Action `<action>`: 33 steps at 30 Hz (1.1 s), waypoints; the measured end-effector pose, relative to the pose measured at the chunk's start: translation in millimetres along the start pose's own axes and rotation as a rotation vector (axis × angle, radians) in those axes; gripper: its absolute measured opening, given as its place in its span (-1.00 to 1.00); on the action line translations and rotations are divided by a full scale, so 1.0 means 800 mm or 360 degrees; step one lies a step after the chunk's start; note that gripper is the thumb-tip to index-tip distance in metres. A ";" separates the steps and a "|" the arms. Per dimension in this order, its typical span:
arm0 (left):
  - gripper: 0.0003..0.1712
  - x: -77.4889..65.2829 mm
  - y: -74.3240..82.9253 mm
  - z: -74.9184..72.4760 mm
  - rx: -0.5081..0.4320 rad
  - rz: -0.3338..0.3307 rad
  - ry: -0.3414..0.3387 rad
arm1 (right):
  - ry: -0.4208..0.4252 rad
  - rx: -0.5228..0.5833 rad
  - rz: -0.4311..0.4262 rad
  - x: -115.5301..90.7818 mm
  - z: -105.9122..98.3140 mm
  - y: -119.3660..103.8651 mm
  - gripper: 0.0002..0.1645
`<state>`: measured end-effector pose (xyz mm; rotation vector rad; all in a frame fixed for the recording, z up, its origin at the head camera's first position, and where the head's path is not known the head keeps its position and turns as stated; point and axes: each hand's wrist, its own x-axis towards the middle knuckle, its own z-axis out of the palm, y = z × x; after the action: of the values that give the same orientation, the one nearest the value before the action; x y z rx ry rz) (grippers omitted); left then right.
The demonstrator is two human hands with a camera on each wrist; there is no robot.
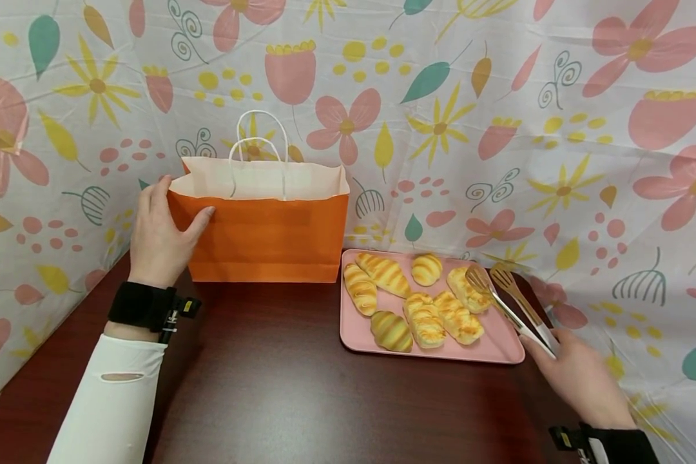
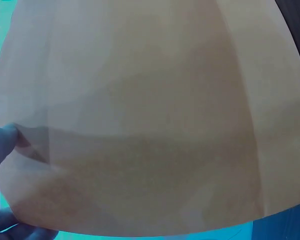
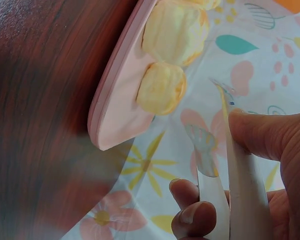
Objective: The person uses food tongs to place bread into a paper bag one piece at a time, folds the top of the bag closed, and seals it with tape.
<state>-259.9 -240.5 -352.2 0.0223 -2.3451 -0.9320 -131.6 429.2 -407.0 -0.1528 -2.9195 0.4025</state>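
An orange paper bag [image 1: 267, 238] with white twisted handles stands upright at the back left, its mouth open. My left hand [image 1: 161, 232] holds the bag's upper left corner, thumb on the front and fingers around the side. In the left wrist view, the bag's panel [image 2: 155, 125] fills most of the picture, thumb at its left edge. My right hand [image 1: 582, 377] grips white-handled tongs [image 3: 245, 190], their slotted tips spread apart over the right end of a pink tray [image 1: 501, 345]. Nothing sits between the tips. Several bread rolls, among them a toast-like roll [image 1: 468, 290] nearest the tongs, lie on the tray.
The tray stands to the right of the bag on a dark reddish-brown table [image 1: 278, 386]. A flower-patterned cloth [image 1: 348, 77] hangs close behind both and along the left and right sides. A greenish striped roll [image 1: 391, 331] lies near the tray's front edge.
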 end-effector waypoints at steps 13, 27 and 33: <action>0.08 0.001 0.002 0.000 0.0216 0.0291 -0.0004 | -0.0071 0.0003 0.0024 -0.003 0.000 -0.004 -0.30; 0.03 0.002 0.002 0.007 0.0212 0.0353 0.0036 | -0.0069 0.0013 0.0060 -0.008 -0.001 -0.004 -0.22; 0.04 0.002 0.002 0.009 0.0203 0.0342 0.0048 | -0.0124 0.0013 0.0082 -0.008 -0.004 -0.002 -0.17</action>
<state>-264.8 -235.2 -353.8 -0.1599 -2.3212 -0.6730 -124.8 427.8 -404.9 -0.2162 -2.9955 0.4376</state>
